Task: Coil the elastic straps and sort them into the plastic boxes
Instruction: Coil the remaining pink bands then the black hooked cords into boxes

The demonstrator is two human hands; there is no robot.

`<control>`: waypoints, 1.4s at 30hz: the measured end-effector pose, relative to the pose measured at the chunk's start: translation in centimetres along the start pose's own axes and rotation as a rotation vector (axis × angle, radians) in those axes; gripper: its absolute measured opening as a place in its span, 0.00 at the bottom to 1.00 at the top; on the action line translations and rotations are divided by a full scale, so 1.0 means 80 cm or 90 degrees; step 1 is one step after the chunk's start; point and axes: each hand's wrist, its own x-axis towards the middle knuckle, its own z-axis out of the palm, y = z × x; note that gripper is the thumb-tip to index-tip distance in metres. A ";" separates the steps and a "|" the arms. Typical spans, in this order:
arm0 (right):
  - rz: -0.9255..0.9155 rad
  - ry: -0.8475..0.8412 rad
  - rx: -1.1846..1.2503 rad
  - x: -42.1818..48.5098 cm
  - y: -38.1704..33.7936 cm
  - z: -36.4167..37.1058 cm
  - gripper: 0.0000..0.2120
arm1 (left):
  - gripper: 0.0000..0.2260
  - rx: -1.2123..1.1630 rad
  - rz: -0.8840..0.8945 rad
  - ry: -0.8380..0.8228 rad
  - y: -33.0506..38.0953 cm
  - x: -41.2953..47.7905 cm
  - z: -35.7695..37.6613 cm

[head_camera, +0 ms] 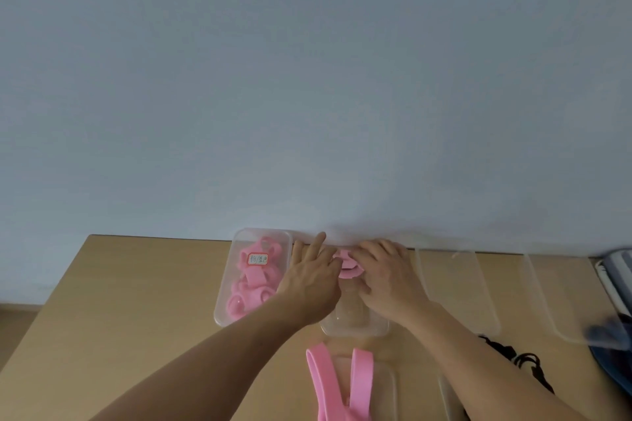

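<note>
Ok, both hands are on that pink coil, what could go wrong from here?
1. The pink coil, pinched between left hand and right hand, may spring open when released.
2. It is held over the middle box, while the labelled box beside it already holds pink coils: possible missort.

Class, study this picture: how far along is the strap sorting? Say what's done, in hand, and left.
Done: several pink coils lie in the labelled box. In hand: left hand and right hand hold a half-coiled pink strap over the second box. Left: loose pink straps nearby; third box looks empty.
</note>
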 end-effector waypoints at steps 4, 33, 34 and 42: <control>0.024 0.069 0.030 -0.018 -0.022 -0.026 0.17 | 0.21 -0.071 0.000 0.025 -0.001 -0.024 -0.021; 0.310 -0.229 0.232 -0.260 -0.142 0.029 0.12 | 0.21 -0.340 -0.006 -0.186 0.075 -0.229 -0.012; 0.322 -0.230 0.264 -0.260 -0.142 0.023 0.09 | 0.21 -0.334 -0.002 -0.191 0.075 -0.232 -0.015; 0.464 -0.131 0.653 -0.216 -0.130 -0.089 0.10 | 0.31 -0.285 0.112 -0.126 0.066 -0.235 -0.069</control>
